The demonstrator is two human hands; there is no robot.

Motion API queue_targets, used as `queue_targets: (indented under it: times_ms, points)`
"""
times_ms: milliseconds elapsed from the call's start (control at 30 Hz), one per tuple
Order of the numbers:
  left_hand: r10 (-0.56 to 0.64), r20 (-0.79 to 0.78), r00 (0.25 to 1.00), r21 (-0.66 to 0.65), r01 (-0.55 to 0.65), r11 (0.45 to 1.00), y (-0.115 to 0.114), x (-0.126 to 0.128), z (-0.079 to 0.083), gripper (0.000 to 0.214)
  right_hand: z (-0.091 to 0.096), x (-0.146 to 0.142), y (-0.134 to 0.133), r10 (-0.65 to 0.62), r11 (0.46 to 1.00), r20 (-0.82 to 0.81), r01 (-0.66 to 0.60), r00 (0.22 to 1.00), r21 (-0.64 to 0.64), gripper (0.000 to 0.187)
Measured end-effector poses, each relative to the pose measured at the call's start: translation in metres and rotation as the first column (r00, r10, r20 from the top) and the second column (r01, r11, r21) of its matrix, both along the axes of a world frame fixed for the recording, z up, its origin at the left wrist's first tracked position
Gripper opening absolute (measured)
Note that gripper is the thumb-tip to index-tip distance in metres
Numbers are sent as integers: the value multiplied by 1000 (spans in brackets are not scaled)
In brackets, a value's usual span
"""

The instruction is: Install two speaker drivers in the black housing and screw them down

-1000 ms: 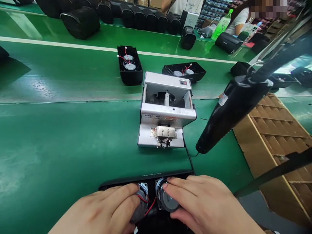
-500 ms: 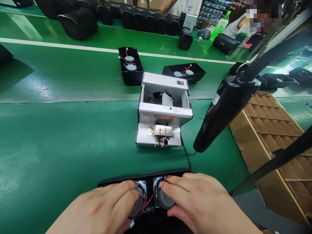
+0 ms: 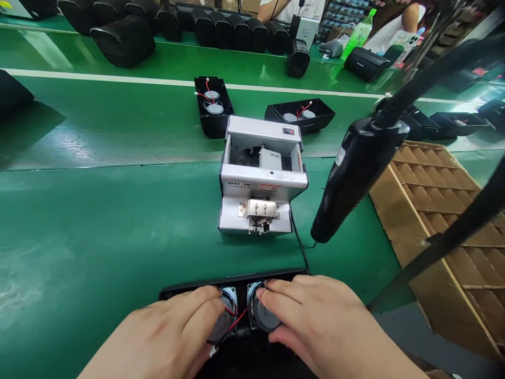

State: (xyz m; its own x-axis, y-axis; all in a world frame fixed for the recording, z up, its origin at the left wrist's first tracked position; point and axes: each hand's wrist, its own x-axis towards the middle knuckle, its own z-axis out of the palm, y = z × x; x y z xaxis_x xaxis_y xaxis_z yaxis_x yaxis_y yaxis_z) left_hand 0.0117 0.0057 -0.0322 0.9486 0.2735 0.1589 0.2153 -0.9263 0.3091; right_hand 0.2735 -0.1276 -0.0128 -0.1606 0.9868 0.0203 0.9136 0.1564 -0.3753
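Gleaming green right across the worktop point(image 3: 118, 221), striped with a white line point(image 3: 98, 78), and backed beyond the far edge by packed shelving point(image 3: 340, 18).

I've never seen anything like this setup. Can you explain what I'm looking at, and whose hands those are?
There's no robot here: these are a person's bare left hand and right hand, seen by a camera on that person's head, looking forward and down. Each hand rests on a round grey speaker unit, left and right, in an open black casing. How firmly they grip doesn't show. A red wire runs between the units. Beyond, on the green surface, stands a silver machine, with two similar casings behind it. To the right are a black tool and a divided cardboard box.
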Motion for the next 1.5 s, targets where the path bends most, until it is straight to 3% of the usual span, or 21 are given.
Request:
queue_targets:
  times_ms: [100, 333, 467, 833, 1267, 1500]
  points:
    - [9, -83, 996, -67, -14, 998, 1, 7, 11, 44, 2, -2, -1, -13, 1000, -34, 13, 999, -11, 61]
    - [59, -289, 955, -212, -124, 969, -1, 16, 21, 42, 16, -6, 3, -49, 968, -43, 37, 998, -247, 51]
    - [86, -399, 913, -261, -203, 944, -1, 18, 24, 35, 19, -8, 6, -44, 968, -5, 41, 999, -248, 48]
    - [155, -330, 931, -224, -237, 945, -1, 17, 23, 31, 22, -10, 8, -43, 983, 44, 50, 998, -176, 51]
    - [155, -371, 915, -235, -254, 938, -2, 19, 32, 32, 25, -3, 12, 56, 984, 54, -46, 997, -173, 44]
    - [138, -383, 913, -304, -265, 915, -1, 14, 20, 40, 17, -6, 8, 37, 980, 44, -28, 998, -199, 46]
